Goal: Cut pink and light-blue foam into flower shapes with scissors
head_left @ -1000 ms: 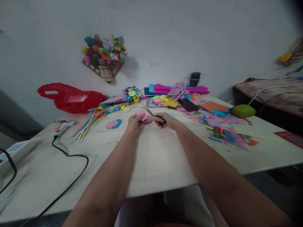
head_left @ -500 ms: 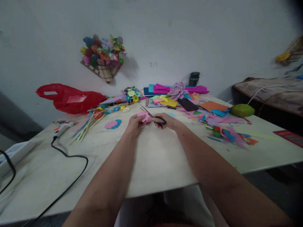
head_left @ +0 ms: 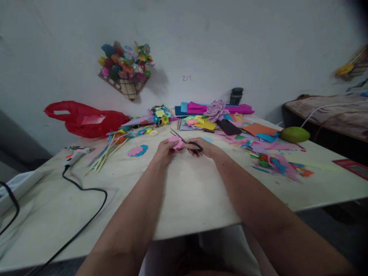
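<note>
Pinched in my left hand [head_left: 166, 151] is a piece of pink paper [head_left: 176, 142] with a scalloped edge. My right hand [head_left: 198, 147] is closed around the black handles of a pair of scissors [head_left: 196, 145]. Their blades point away and to the left, passing beside the pink paper; whether they touch it I cannot tell. To the left, pink and blue scalloped cut-outs [head_left: 138, 150] lie on the white table [head_left: 198, 191].
A glue gun [head_left: 76, 156] with a black cord lies left, near yellow strips [head_left: 109, 155] and a red plastic bag [head_left: 86, 120]. Paper scraps [head_left: 276, 161], a phone [head_left: 228, 127] and a green fruit [head_left: 294, 134] are on the right. Coloured sheets [head_left: 198, 107] are stacked at the back.
The pink paper has turned slightly in my left hand, and its scalloped edge shows differently. My right hand and the scissors stay nearly in place.
</note>
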{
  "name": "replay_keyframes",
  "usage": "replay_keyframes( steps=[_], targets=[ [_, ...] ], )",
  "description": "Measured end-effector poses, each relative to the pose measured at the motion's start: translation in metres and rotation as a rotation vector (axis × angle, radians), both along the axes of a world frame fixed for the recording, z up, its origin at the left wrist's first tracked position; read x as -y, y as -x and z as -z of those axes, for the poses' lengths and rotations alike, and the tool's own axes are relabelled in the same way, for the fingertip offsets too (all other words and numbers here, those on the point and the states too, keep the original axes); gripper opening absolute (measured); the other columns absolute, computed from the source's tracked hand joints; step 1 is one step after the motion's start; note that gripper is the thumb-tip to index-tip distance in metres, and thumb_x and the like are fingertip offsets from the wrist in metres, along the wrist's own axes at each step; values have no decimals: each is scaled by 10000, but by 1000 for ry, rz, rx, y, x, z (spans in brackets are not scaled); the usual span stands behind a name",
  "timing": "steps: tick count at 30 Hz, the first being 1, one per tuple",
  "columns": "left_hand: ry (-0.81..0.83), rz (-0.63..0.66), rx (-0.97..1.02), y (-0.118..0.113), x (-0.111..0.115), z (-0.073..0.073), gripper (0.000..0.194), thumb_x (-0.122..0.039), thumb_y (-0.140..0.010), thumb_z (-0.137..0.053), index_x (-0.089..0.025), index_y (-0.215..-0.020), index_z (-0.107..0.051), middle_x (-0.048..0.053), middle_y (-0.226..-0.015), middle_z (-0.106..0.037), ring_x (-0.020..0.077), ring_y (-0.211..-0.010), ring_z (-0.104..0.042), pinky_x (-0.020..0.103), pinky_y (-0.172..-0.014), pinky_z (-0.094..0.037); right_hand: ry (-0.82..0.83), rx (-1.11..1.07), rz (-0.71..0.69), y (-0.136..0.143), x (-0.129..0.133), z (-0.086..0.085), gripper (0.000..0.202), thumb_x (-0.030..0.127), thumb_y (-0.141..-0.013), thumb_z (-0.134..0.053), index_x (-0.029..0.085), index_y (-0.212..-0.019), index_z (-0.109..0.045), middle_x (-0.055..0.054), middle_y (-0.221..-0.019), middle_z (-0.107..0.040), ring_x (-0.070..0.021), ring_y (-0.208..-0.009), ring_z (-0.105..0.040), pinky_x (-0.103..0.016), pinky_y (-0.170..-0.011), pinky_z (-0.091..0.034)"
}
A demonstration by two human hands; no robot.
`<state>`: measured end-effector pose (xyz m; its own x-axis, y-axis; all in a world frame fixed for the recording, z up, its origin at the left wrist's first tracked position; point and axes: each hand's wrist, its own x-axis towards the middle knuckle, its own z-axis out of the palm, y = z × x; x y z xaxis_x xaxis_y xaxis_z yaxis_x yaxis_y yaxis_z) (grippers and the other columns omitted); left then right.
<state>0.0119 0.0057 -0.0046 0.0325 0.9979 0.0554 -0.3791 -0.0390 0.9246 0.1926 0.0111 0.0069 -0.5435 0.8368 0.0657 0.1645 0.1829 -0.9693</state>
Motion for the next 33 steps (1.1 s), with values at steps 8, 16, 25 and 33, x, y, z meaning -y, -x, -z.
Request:
replay_keyframes(
  steps=[8,16,25,33],
  targets=[
    [-16,-59,14,1,-4,3,264,-201,-512,-821,-106,-664,-627,19,-587,-608,78,-464,-492,208,-431,-418,22,18,3,0,-1,2,254,370,-788,-655,159,-704,-539,33,-506,-557,-56,-364,-447,-172,-317,-234],
    [-33,-78,18,2,-5,4,273,-228,-560,-813,-103,-727,-636,45,-641,-646,113,-511,-573,224,-471,-474,21,22,-4,0,-2,4,227,353,-808,-636,157,-726,-556,35,-502,-553,-58,-367,-453,-168,-314,-236],
    [-94,-34,-18,3,-6,6,315,-257,-539,-840,-123,-663,-584,-24,-504,-537,47,-398,-426,181,-385,-310,20,-17,3,-1,-5,6,288,401,-793,-677,155,-719,-546,26,-526,-576,-53,-375,-474,-159,-312,-260],
    [-58,3,-22,0,-2,3,292,-268,-566,-824,-126,-647,-582,-11,-536,-557,51,-418,-444,173,-382,-318,18,-84,80,2,-6,5,264,357,-756,-707,152,-708,-548,21,-528,-584,-58,-381,-483,-171,-312,-242]
  ],
)
